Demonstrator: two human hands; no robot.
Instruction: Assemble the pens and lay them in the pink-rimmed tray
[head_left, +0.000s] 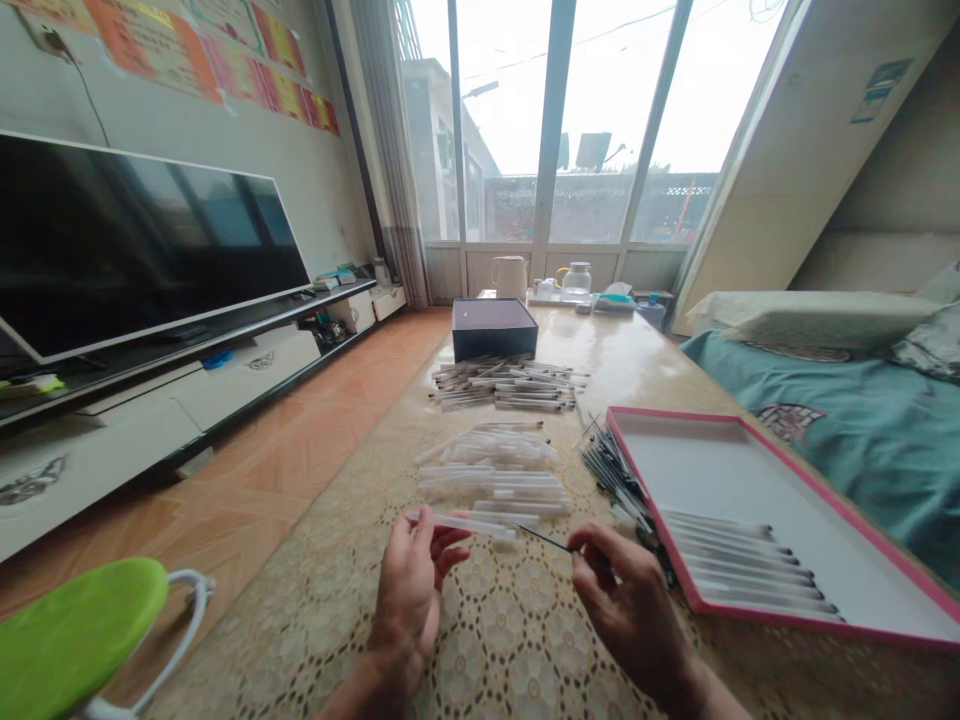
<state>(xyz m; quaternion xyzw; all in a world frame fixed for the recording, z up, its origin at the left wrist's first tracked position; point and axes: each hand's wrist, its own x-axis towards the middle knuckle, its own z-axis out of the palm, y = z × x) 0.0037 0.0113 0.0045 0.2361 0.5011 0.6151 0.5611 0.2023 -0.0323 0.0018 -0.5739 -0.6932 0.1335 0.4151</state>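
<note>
My left hand [411,580] pinches one end of a slim translucent tube [480,525], which points to the right. Between the fingers of my right hand [630,590] is a thin dark rod [546,538]; its pale tip meets or nearly meets the tube's right end, and I cannot tell whether it is inside. Just beyond my hands lies a pile of similar clear tubes [491,482]. Dark thin rods [615,470] are heaped right of it, against a shallow pink-rimmed tray [712,412]. Inside that tray several tubes with dark ends [750,568] lie in a row.
Farther back, more dark-tipped tubes [510,385] are piled before a dark open box [495,335]. A jug [510,275], a glass pitcher [577,280] and a tissue pack [615,300] stand at the table's far end. A green stool [82,635] is at lower left.
</note>
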